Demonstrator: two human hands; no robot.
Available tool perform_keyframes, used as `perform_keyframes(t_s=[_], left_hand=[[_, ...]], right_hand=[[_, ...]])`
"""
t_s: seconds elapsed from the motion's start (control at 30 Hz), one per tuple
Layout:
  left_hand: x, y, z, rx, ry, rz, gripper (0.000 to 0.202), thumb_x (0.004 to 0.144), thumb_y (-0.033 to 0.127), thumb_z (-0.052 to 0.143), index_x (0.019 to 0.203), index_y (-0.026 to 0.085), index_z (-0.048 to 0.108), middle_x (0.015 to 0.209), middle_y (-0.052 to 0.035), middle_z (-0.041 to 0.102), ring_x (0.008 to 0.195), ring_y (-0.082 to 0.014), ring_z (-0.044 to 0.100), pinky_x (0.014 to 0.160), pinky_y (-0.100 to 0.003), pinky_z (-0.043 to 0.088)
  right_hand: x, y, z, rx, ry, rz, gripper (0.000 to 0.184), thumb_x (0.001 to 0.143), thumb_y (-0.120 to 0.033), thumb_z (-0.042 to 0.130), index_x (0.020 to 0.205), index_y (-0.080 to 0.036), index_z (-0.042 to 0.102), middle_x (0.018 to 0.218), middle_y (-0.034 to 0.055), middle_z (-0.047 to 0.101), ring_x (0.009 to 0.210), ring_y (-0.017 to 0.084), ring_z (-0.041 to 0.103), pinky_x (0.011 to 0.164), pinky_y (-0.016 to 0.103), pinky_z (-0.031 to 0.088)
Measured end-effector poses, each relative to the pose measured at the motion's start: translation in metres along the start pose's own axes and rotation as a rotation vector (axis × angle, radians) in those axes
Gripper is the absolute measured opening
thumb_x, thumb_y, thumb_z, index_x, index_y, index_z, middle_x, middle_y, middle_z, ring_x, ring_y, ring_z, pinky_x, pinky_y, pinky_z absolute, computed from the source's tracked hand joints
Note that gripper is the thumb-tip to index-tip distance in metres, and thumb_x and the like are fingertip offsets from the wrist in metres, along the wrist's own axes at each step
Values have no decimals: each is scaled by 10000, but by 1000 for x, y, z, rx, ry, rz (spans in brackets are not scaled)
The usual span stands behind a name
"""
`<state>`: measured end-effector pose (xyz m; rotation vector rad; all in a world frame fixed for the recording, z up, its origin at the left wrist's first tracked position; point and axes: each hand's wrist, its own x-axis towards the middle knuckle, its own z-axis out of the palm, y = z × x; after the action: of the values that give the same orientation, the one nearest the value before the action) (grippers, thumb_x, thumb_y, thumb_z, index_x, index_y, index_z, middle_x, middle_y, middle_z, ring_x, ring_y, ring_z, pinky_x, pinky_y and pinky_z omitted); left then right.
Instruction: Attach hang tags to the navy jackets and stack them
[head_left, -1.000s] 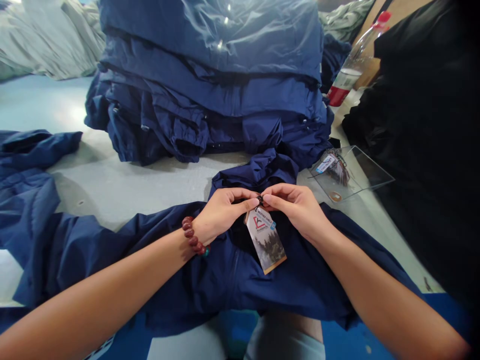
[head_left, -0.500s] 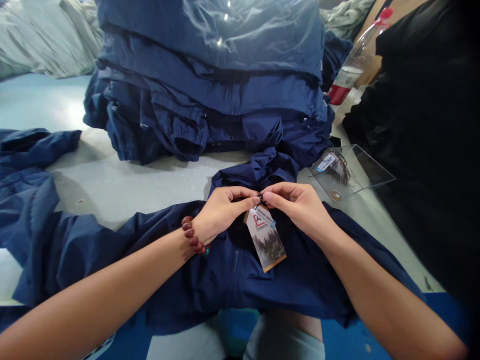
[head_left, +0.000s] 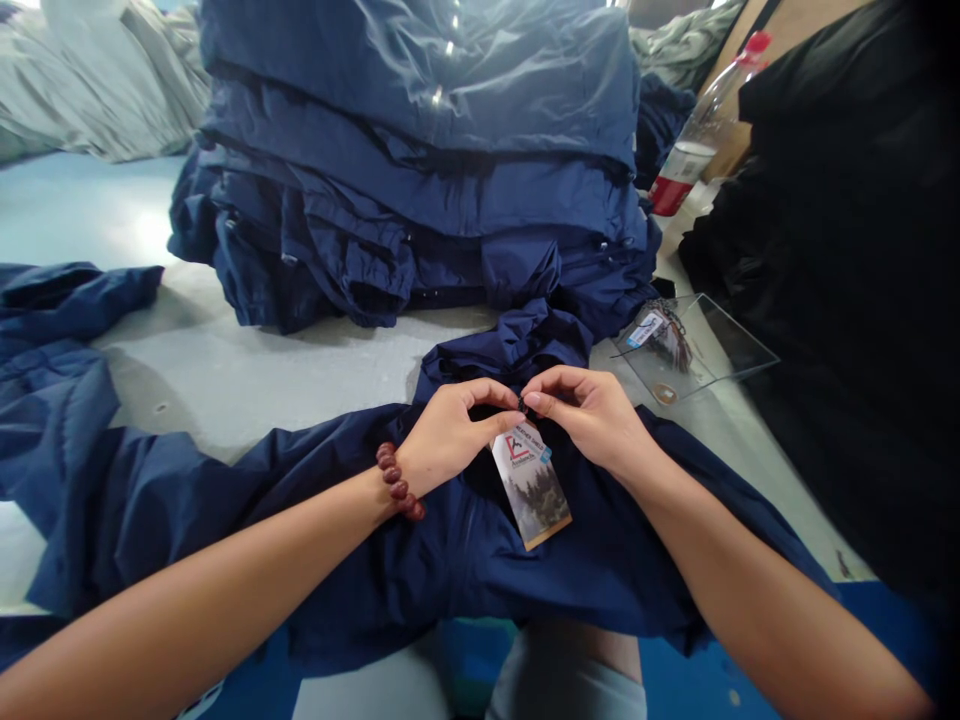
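A navy jacket lies spread in front of me, its hood toward the stack behind. At its neck hangs a printed hang tag with a picture of trees, on a small black cord. My left hand, below a brown bead bracelet, is closed, thumb and fingertips at the cord just above the tag. From the other side my right hand pinches the same cord between thumb and index finger. The fingertips nearly meet, and the fine detail of the cord between them is partly hidden.
A tall stack of folded navy jackets stands behind. To the right are a clear flat tray with hang tags, a red-capped bottle and a black cloth heap. Pale fabric lies at the far left.
My left hand has turned slightly and shifted a little, its thumb now lower over the tag's top edge. My right hand still pinches the cord. The view has moved slightly.
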<state>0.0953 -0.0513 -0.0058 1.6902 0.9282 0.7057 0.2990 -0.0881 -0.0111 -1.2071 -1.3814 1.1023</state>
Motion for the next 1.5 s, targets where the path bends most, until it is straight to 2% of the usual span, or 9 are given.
perform_keyframes(t_s=[0.23, 0.53, 0.7, 0.87, 0.97, 1.1, 1.2, 1.3, 1.5], left_hand=[[1, -1, 0, 17, -4, 29, 193, 881, 363, 739, 947, 182, 752, 964, -35, 774, 924, -195, 707, 910, -311, 540], [0, -1, -1, 30, 14, 30, 260, 903, 319, 687, 1114, 186, 760, 922, -31, 748, 871, -188, 688, 854, -303, 520], [-1, -1, -2, -6, -15, -5, 325, 923, 330, 665, 1199, 186, 762, 931, -39, 743, 839, -183, 682, 803, -291, 521], [1, 0, -5, 20, -62, 37, 359, 947, 338, 639, 1261, 210, 758, 1051, -56, 746, 919, -192, 688, 854, -299, 525], [1, 0, -6, 25, -79, 40, 369, 951, 354, 635, 1271, 214, 754, 1042, -61, 746, 902, -194, 694, 841, -309, 534], [0, 1, -4, -51, -61, -47, 389, 921, 395, 678, 1235, 175, 743, 905, -58, 767, 792, -196, 710, 741, -304, 541], [-1, 2, -1, -102, -46, -81, 359, 909, 460, 699, 1110, 168, 753, 827, -47, 760, 734, -193, 706, 683, -290, 531], [0, 1, 1, -116, -31, -76, 305, 908, 460, 701, 1019, 182, 762, 756, -22, 736, 684, -170, 675, 652, -271, 510], [4, -2, 1, -93, -12, -84, 301, 882, 420, 712, 1057, 187, 789, 805, -20, 731, 710, -166, 654, 652, -266, 493]], right_hand=[[2, 1, -1, -52, 38, -19, 146, 866, -355, 760, 883, -213, 789, 860, 32, 768, 812, 196, 690, 776, 324, 535], [2, 0, -1, -86, 95, -36, 201, 879, -407, 756, 878, -207, 773, 848, 31, 746, 776, 182, 645, 724, 307, 502], [2, 0, -1, -94, 112, -39, 192, 898, -391, 724, 860, -203, 734, 818, 25, 712, 758, 175, 613, 715, 303, 478], [2, 1, -2, -111, 163, -39, 206, 911, -406, 701, 849, -209, 701, 801, 21, 677, 729, 179, 608, 702, 309, 475], [2, 3, -2, -95, 166, -44, 218, 919, -422, 696, 854, -213, 692, 804, 21, 671, 721, 179, 609, 703, 312, 481], [2, 2, 1, -93, 151, -46, 242, 918, -446, 696, 857, -212, 681, 797, 24, 666, 714, 182, 602, 695, 312, 484], [0, -1, 4, -122, 136, -56, 218, 921, -421, 692, 864, -211, 677, 815, 26, 670, 732, 182, 599, 689, 305, 473], [-1, -3, 7, -140, 113, -71, 180, 927, -381, 679, 863, -212, 671, 821, 23, 670, 744, 179, 596, 699, 301, 467], [-1, -2, 9, -149, 108, -65, 160, 926, -364, 664, 853, -221, 661, 814, 23, 683, 759, 188, 617, 697, 302, 471]])
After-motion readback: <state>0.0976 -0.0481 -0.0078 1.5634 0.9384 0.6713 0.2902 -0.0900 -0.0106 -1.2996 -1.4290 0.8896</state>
